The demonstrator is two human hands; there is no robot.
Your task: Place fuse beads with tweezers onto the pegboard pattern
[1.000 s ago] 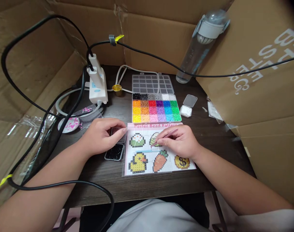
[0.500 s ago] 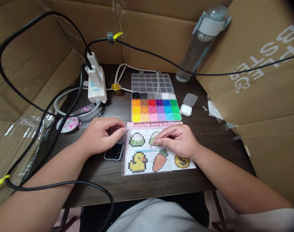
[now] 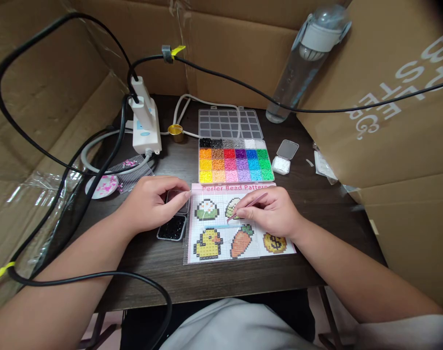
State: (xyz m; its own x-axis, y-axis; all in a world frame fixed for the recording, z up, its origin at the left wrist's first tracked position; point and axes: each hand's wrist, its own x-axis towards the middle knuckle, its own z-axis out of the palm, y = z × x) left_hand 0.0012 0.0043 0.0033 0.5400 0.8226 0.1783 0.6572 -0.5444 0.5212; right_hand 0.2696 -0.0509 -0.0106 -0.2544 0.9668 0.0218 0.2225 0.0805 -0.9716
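Tweezers [image 3: 252,202], slim and pinkish, are pinched between the thumb and fingers of my right hand [image 3: 276,210]. Their tip points down at a light blue strip [image 3: 216,226] on the clear pegboard [image 3: 221,261]. Beneath the board lies a printed bead pattern sheet [image 3: 203,188] with a duck, a carrot and other pictures. At the upper left edge of the board, my left hand [image 3: 158,203] has thumb and index finger closed on the rim. Below that hand sits a small open box of black beads [image 3: 171,227]; its lid is partly hidden by the fingers.
Behind the sheet stands an open bead organizer [image 3: 236,160] with many colours. A small box of white beads [image 3: 281,165] is to its right. A power strip [image 3: 145,126], a gold cup [image 3: 176,132] and a water bottle [image 3: 298,73] stand farther back. Black cables [image 3: 97,276] cross my left forearm.
Both hands hold nearly the same pose. The tweezers remain over the light blue strip, and the whole view has shifted very slightly.
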